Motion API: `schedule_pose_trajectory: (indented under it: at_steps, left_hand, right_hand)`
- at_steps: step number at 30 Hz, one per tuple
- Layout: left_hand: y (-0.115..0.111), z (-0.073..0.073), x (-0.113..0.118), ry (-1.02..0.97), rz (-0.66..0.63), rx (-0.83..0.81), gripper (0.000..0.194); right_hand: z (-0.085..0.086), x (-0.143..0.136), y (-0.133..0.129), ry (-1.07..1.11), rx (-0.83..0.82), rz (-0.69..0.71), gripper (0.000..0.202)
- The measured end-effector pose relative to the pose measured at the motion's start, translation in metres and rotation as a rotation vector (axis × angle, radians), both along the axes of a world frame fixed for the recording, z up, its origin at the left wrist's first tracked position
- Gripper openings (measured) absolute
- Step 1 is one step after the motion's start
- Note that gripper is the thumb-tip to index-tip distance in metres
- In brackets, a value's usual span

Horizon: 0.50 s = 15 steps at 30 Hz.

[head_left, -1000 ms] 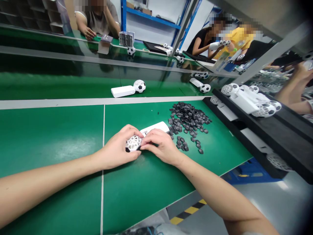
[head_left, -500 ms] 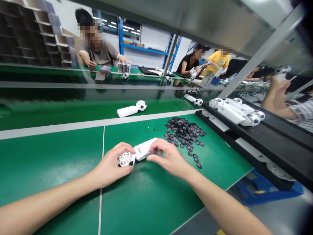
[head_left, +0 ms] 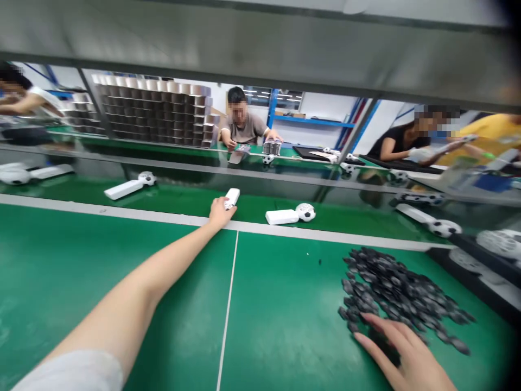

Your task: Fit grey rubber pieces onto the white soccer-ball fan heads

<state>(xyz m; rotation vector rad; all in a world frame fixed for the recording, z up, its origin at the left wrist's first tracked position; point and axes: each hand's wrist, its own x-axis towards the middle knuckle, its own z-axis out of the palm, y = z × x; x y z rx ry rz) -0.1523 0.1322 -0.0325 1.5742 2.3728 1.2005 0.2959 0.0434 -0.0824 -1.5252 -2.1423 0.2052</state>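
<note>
My left hand (head_left: 221,213) reaches out over the green belt beyond the grey strip, its fingers wrapped round the ball end of a white device (head_left: 233,196) whose handle points away. At the lower right, my right hand (head_left: 396,347) has thumb and fingers apart at the near edge of a pile of black pieces (head_left: 391,288), with nothing visibly held. To the right of my left hand, another white device (head_left: 283,216) with a black-and-white ball end lies on the belt.
Further devices lie on the belt (head_left: 171,208), one at the left (head_left: 124,189) and one at the right (head_left: 415,213). Black trays (head_left: 480,282) with white parts stand at the right edge. People sit beyond the belt. A grey shelf (head_left: 260,49) hangs overhead.
The view has swung left. My left hand has carried the device forward onto the belt. My right hand has let go of its handle and moved to the black pieces.
</note>
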Motion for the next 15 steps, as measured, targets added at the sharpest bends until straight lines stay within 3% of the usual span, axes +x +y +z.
schedule_pose_trajectory:
  at_steps: [4,7,11,15]
  left_hand:
    - [-0.001,-0.014,0.002,0.089,-0.048,-0.011,0.048]
    - [-0.006,-0.010,0.007,0.112,-0.088,-0.020,0.060]
    - [-0.017,0.003,0.014,0.115,-0.171,-0.013,0.063]
    - [-0.020,0.006,0.008,0.165,-0.296,-0.027,0.062]
  right_hand:
    - [-0.004,0.010,0.007,0.051,-0.005,0.021,0.037]
    - [0.009,0.008,-0.001,0.098,-0.017,-0.024,0.034]
    - [0.030,0.001,-0.010,0.222,0.125,-0.188,0.031]
    - [0.036,0.008,-0.007,0.350,0.245,-0.411,0.038]
